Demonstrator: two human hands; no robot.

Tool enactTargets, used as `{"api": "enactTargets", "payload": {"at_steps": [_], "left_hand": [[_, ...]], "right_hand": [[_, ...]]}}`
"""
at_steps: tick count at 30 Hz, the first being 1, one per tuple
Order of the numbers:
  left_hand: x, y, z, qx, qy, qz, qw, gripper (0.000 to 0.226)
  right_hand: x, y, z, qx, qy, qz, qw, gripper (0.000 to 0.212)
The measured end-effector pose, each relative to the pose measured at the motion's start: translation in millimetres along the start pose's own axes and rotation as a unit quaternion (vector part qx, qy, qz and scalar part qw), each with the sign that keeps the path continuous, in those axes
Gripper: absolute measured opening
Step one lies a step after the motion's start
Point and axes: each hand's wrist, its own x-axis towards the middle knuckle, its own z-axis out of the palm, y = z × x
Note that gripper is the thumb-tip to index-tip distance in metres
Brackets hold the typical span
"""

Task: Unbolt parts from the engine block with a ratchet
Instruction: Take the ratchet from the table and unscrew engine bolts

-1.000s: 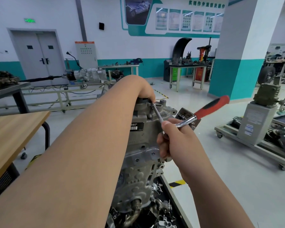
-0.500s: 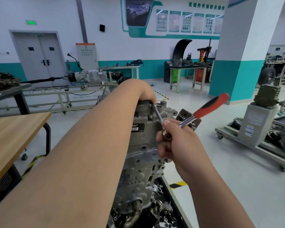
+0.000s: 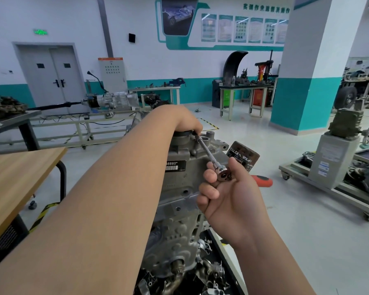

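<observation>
Since half a second ago the ratchet [image 3: 223, 175] handle has swung from up-and-right to low behind my right hand [image 3: 232, 196]; only its red tip shows. Right hand is clamped round the ratchet head, just off the right face of the block [image 3: 179, 188]. Extension [image 3: 206, 150] runs from the head up and left to the block's top edge. My left hand [image 3: 188, 122] has fingers curled round its far end; what it seats on is hidden. Judgement: next stroke turns about that long axis. Right hand drives, left steadies.
</observation>
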Motion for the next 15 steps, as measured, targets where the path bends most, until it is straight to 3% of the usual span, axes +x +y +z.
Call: {"api": "enactTargets", "payload": {"at_steps": [7,15], "left_hand": [[4.3,2.0,0.4,0.02,-0.013,-0.001,1.0,0.031],[4.9,2.4,-1.6,0.017,-0.015,-0.009,1.0,0.035]], "right_hand": [[-2.3,5.0,-2.0,0.071,-0.039,0.045,0.996,0.035],[-2.0,5.9,-1.8,-0.069,0.016,-0.008,0.997,0.035]]}}
